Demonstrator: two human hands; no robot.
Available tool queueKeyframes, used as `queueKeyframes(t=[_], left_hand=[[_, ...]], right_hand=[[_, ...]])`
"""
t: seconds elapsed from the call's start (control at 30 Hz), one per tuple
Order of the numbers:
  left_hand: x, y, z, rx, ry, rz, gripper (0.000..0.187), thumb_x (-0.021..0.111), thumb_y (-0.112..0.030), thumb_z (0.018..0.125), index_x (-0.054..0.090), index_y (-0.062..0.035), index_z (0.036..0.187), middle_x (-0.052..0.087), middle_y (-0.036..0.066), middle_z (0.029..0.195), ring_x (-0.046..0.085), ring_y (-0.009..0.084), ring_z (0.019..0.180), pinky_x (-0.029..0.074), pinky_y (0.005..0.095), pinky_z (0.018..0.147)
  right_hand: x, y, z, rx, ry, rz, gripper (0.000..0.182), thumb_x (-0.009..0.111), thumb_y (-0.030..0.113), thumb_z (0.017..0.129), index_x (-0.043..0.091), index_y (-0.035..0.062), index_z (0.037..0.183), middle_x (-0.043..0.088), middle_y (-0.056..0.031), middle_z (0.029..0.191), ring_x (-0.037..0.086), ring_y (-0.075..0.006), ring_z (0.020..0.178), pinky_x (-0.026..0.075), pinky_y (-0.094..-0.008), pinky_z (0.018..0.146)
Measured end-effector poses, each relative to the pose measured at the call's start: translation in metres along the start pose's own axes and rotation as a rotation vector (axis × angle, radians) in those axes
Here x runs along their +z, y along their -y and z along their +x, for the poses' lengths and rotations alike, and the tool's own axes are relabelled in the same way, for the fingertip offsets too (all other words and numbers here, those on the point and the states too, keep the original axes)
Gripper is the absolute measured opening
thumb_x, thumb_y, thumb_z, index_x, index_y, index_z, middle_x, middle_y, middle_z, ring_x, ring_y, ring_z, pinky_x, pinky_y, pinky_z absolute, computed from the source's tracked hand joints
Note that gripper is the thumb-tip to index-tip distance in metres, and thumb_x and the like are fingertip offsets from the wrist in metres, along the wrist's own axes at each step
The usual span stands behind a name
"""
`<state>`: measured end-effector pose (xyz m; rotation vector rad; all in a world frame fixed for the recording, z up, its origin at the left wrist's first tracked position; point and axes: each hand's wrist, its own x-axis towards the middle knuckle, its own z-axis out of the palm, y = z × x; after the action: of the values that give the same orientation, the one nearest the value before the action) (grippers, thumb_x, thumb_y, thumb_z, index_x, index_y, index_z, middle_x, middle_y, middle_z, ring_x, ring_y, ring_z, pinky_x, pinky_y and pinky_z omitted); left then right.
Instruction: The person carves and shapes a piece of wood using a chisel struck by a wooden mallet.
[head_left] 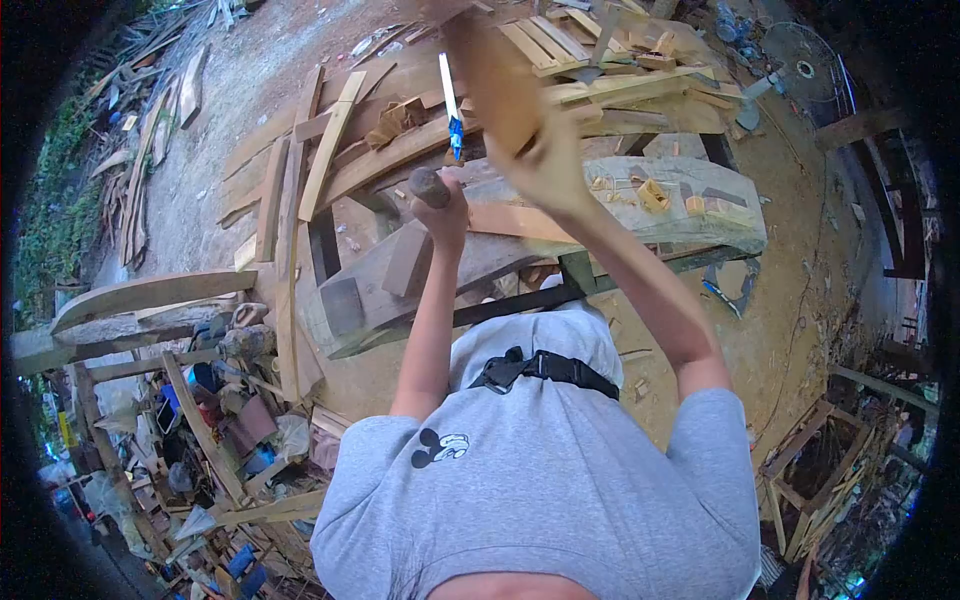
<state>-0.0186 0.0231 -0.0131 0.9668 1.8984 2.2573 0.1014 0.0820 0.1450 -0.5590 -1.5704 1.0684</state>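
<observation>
My left hand (pixel 446 215) is wrapped round the upright handle of a chisel (pixel 428 187); the dark, round butt of the handle faces up and the blade is hidden. My right hand (pixel 556 178), up and to the right of it, grips a wooden mallet (pixel 495 85), a thick brown club smeared by motion and raised high toward the camera. Below both hands a reddish-brown board (pixel 525 222) lies across a heavy, weathered timber bench (pixel 375 300). Just beyond my left hand is a blue-handled saw (pixel 456 138) with a pale blade.
Wood shavings and a small yellow wooden block (pixel 653 195) lie on the bench's right part. Long planks (pixel 335 140) are heaped beyond it. A cluttered wooden rack (pixel 205 430) stands at left, and a wooden frame (pixel 815 455) at lower right. A fan (pixel 805 68) is at far right.
</observation>
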Motion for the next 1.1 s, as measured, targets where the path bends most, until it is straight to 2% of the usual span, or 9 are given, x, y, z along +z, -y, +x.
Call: queueKeyframes(t=[0.07,0.17,0.33,0.47,0.63,0.73,0.9,0.97,1.1], left_hand=[[-0.003,-0.003,0.001,0.169,0.011,0.078,0.016,0.055,-0.003,0.074,0.047,-0.0018,0.061,0.046,0.000,0.054,0.045,0.0086,0.051,0.037,0.0238,0.049],[-0.013,-0.008,-0.002,-0.165,-0.048,-0.167,0.020,0.055,-0.007,0.077,0.046,-0.0037,0.060,0.046,-0.001,0.054,0.046,0.0077,0.051,0.037,0.0227,0.049],[-0.012,0.005,0.007,-0.148,-0.034,-0.085,0.023,0.055,-0.007,0.078,0.047,-0.0038,0.057,0.045,-0.003,0.052,0.042,0.0055,0.047,0.034,0.0223,0.046],[-0.001,-0.017,0.004,-0.046,-0.002,0.027,0.020,0.054,-0.005,0.078,0.049,-0.0025,0.058,0.047,-0.003,0.053,0.044,0.0057,0.049,0.035,0.0220,0.046],[0.000,-0.013,0.004,0.013,0.006,-0.001,0.021,0.057,-0.009,0.078,0.045,-0.0058,0.062,0.047,-0.003,0.057,0.044,0.0058,0.052,0.037,0.0215,0.049],[-0.001,-0.031,0.002,-0.007,0.055,0.047,0.018,0.056,-0.007,0.078,0.048,-0.0031,0.062,0.049,-0.002,0.058,0.047,0.0065,0.054,0.038,0.0220,0.049],[0.009,0.000,0.002,0.139,0.067,0.092,0.019,0.057,-0.008,0.078,0.046,-0.0049,0.063,0.045,-0.003,0.055,0.044,0.0063,0.052,0.037,0.0220,0.049],[0.013,0.015,0.003,0.226,-0.099,0.107,0.020,0.058,-0.006,0.077,0.046,-0.0054,0.062,0.046,-0.003,0.055,0.045,0.0065,0.052,0.038,0.0220,0.049],[0.007,-0.025,0.004,0.103,0.051,0.052,0.016,0.057,-0.004,0.076,0.052,-0.0012,0.060,0.048,0.000,0.050,0.048,0.0079,0.046,0.037,0.0240,0.044]], right_hand=[[-0.007,-0.023,-0.003,-0.638,0.452,-0.836,0.059,0.055,0.003,0.062,0.042,0.0111,0.118,0.048,-0.0094,0.115,0.051,-0.0271,0.101,0.039,-0.0395,0.088],[-0.024,0.004,0.030,-0.801,0.322,-1.134,0.063,0.058,0.004,0.058,0.042,0.0121,0.119,0.049,-0.0071,0.116,0.051,-0.0274,0.101,0.039,-0.0391,0.087],[-0.011,0.036,0.035,-0.209,-0.180,-0.101,0.051,0.069,0.011,0.068,0.047,0.0046,0.113,0.059,-0.0133,0.093,0.059,-0.0183,0.083,0.045,-0.0283,0.073],[-0.007,-0.014,0.011,-0.500,0.481,-0.755,0.055,0.054,0.003,0.066,0.043,0.0135,0.120,0.058,-0.0111,0.097,0.054,-0.0321,0.091,0.046,-0.0386,0.074],[-0.011,0.036,0.042,-0.840,0.248,-0.938,0.047,0.052,0.003,0.067,0.049,0.0152,0.112,0.054,-0.0090,0.109,0.053,-0.0282,0.095,0.045,-0.0403,0.076],[-0.009,0.052,0.050,-0.376,-0.130,-0.335,0.056,0.069,0.011,0.060,0.047,0.0041,0.110,0.058,-0.0146,0.095,0.058,-0.0239,0.086,0.045,-0.0315,0.075],[-0.014,0.014,0.026,-0.378,0.289,-0.650,0.062,0.067,0.010,0.059,0.045,0.0150,0.116,0.057,-0.0081,0.106,0.056,-0.0301,0.092,0.045,-0.0351,0.077],[-0.017,0.012,0.037,-1.017,0.433,-1.178,0.065,0.066,0.007,0.059,0.045,0.0220,0.118,0.056,-0.0057,0.108,0.056,-0.0332,0.091,0.047,-0.0374,0.077],[-0.027,0.040,0.057,-0.537,0.024,-0.672,0.056,0.068,0.012,0.063,0.046,0.0158,0.115,0.058,-0.0063,0.103,0.059,-0.0325,0.083,0.049,-0.0342,0.075]])
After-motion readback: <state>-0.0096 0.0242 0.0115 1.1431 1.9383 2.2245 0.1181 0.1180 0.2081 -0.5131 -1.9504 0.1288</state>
